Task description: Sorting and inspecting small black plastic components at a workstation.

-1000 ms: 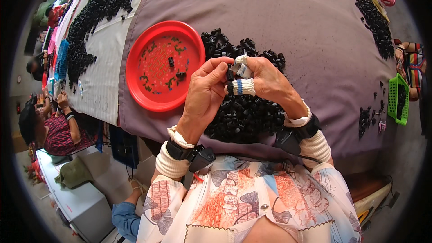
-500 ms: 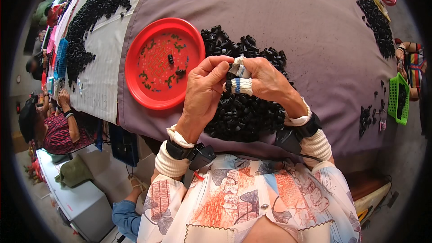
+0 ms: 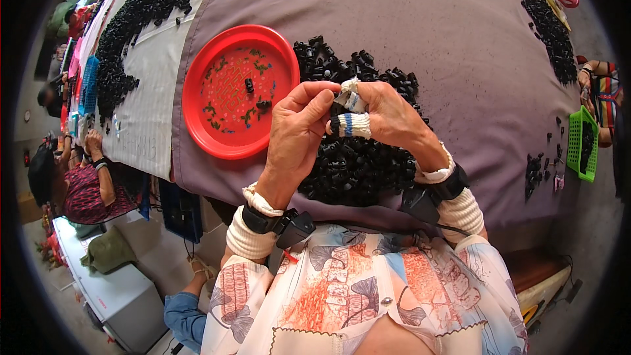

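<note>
Over the heap of small black parts (image 3: 358, 174), the left hand (image 3: 297, 128) and right hand (image 3: 394, 118) met, fingertips right up close! Left thumb and forefinger were drawn narrow, right fingers curled in their pale wraps (image 3: 353, 125); whether either gripped a part, you couldn't tell. Just left sat the red tray (image 3: 191, 108), two black pieces (image 3: 249, 85) lying inside, all on mauve cloth (image 3: 460, 59).

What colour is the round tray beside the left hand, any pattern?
The round tray is red, with green, blue and yellowish decoration inside; best seen in the head view.
</note>
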The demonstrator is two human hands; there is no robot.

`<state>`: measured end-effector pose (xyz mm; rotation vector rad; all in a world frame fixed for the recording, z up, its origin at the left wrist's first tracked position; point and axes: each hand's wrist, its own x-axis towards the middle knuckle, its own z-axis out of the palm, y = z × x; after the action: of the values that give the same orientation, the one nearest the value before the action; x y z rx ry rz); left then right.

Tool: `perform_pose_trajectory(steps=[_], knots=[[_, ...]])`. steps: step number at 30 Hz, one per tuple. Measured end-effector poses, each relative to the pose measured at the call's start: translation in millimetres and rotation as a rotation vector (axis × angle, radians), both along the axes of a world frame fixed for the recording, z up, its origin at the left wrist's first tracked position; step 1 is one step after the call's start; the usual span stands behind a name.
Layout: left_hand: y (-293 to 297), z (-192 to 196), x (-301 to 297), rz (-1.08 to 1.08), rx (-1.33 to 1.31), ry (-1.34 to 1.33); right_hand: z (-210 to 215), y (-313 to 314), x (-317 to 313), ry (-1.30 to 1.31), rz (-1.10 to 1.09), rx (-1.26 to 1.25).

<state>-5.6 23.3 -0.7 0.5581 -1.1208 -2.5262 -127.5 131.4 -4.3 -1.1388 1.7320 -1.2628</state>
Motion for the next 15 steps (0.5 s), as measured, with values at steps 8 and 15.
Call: perform_pose_trajectory(steps=[8, 15], knots=[[1.8, 0.1, 0.1, 0.023, -0.026, -0.012, -0.8, 0.7, 1.6, -0.054, 0.011, -0.036], [2.9, -4.7, 0.1, 0.008, -0.023, -0.013, 1.2, 3.6, 0.5, -0.038, 0.059, 0.044]])
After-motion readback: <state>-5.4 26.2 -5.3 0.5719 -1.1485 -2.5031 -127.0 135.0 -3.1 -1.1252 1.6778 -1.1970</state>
